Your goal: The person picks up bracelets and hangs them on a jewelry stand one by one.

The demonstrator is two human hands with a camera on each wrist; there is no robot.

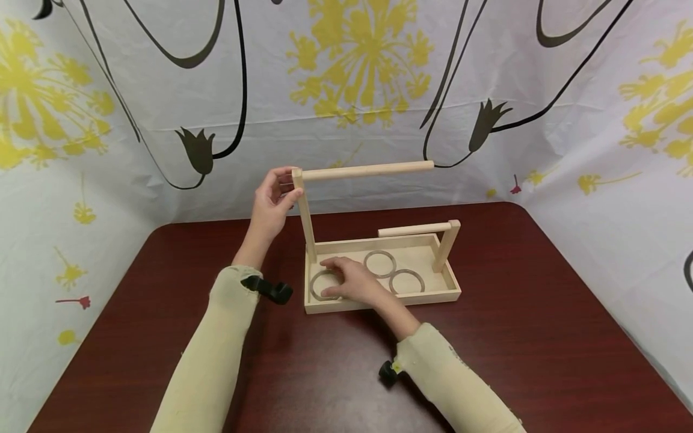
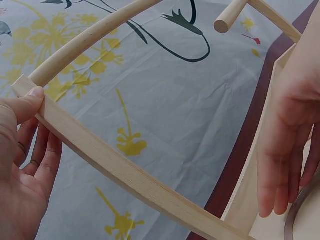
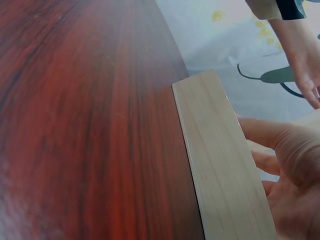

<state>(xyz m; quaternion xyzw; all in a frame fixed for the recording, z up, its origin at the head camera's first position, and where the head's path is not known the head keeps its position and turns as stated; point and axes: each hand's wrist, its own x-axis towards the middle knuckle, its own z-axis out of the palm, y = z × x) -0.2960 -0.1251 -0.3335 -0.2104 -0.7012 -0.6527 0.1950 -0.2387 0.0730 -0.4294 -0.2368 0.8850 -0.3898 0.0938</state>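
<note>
A shallow wooden tray (image 1: 379,299) sits on the dark red table (image 1: 514,337). At its left end stands a tall post (image 1: 306,222) with a long dowel (image 1: 368,171) running right from its top. My left hand (image 1: 286,185) pinches the top of this post, thumb (image 2: 25,105) on the corner. My right hand (image 1: 338,275) lies inside the tray, its straight fingers (image 2: 272,195) resting on the leftmost metal ring (image 1: 316,288), which is partly hidden. Two more rings (image 1: 379,264) (image 1: 406,281) lie flat beside it.
A short post (image 1: 447,243) with a stub dowel (image 1: 414,229) stands at the tray's right end. Patterned white sheeting (image 1: 108,150) walls in the table at the back and both sides. The right wrist view shows the tray's outer wall (image 3: 225,170) and table top (image 3: 90,125).
</note>
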